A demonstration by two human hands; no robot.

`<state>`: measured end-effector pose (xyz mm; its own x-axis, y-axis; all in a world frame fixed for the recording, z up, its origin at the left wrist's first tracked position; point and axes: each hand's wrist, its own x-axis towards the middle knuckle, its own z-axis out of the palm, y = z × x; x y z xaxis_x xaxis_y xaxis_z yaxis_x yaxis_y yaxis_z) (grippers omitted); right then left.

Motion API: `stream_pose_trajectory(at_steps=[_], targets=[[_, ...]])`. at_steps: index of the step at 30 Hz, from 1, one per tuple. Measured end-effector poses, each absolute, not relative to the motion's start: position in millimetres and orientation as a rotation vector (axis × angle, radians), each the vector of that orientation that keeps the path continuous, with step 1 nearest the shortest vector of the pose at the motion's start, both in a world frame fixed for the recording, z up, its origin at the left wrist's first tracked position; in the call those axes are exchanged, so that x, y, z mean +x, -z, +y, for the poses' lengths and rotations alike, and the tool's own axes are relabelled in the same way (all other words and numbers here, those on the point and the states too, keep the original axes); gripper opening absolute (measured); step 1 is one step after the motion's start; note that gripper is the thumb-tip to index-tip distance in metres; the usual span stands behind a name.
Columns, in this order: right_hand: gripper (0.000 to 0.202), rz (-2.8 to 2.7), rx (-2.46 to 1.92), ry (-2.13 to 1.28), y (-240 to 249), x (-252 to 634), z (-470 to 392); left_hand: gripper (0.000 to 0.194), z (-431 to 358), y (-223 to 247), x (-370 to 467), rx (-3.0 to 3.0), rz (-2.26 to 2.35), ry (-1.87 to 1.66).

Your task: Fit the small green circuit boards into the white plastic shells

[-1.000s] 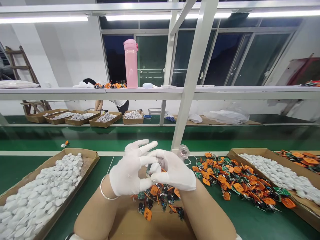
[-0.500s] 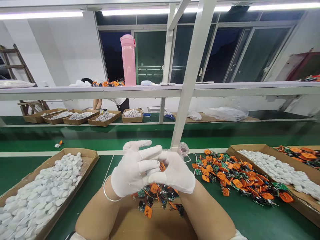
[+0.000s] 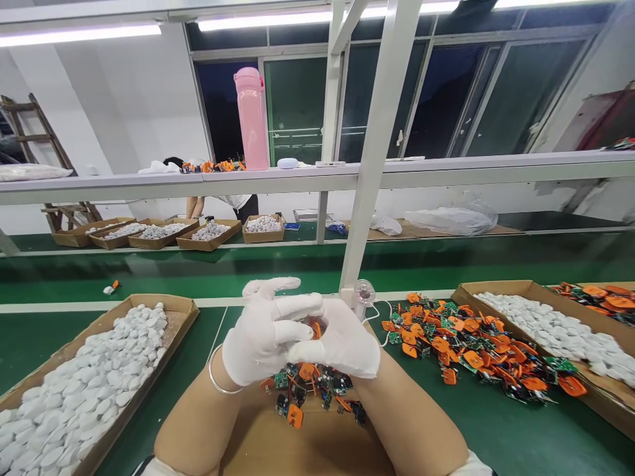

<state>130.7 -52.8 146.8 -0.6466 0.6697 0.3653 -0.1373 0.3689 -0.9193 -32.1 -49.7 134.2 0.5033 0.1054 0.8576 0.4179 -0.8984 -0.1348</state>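
Observation:
My left hand (image 3: 268,334), in a white glove with a bracelet at the wrist, meets my right hand (image 3: 342,337), also gloved, in the middle of the view. The left fingers point right and overlap the right fingertips. Both hands are closed together; whatever sits between them is hidden, though a bit of orange shows in the gap. Just below them, orange pieces with green boards and wires (image 3: 317,390) lie on brown cardboard (image 3: 302,443).
A box of white pieces (image 3: 89,377) is at left, another (image 3: 555,330) at right. Beside it lies a pile of orange parts (image 3: 461,337). A small clear fan (image 3: 364,293) stands by the post (image 3: 370,152). A person (image 3: 238,203) bends behind the shelf.
My hands stay together and the right hand has shifted slightly left. The view has tilted a little.

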Motion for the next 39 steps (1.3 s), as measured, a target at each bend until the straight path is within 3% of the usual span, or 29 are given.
stream_pose_trajectory(at_steps=[4, 8, 13, 17, 23, 29, 36, 39], targets=[[0.025, -1.836, -0.509, -1.358, -144.2, 129.0, -54.2, 0.028, -52.5, -138.4, -28.6, -2.417, -0.411, 1.394], [0.022, -1.795, -0.547, -1.334, -140.4, 128.8, -55.3, 0.011, -55.1, -133.5, -28.4, -2.384, -0.517, 1.443], [0.009, -1.728, -0.577, -1.211, -135.9, 128.6, -53.8, 0.02, -59.4, -128.2, -28.4, -2.306, -0.71, 1.525], [0.023, -1.672, -0.476, -1.268, -138.0, 129.2, -50.0, 0.015, -58.9, -129.1, -28.4, -2.306, -0.691, 1.554], [0.036, -1.568, -0.228, -1.721, -143.8, 132.4, -51.0, 0.04, -59.5, -129.4, -31.7, -2.395, -0.673, 1.613], [0.032, -1.557, -0.269, -1.733, -141.6, 131.2, -56.4, 0.045, -54.8, -129.4, -33.6, -2.365, -0.621, 1.628], [0.021, -1.718, -0.363, -1.521, -150.5, 134.3, -65.2, 0.015, -55.7, -132.8, -35.4, -2.308, -0.647, 1.495], [0.027, -1.756, -0.425, -1.435, -152.2, 134.7, -66.4, 0.011, -55.7, -132.3, -34.7, -2.307, -0.646, 1.476]])
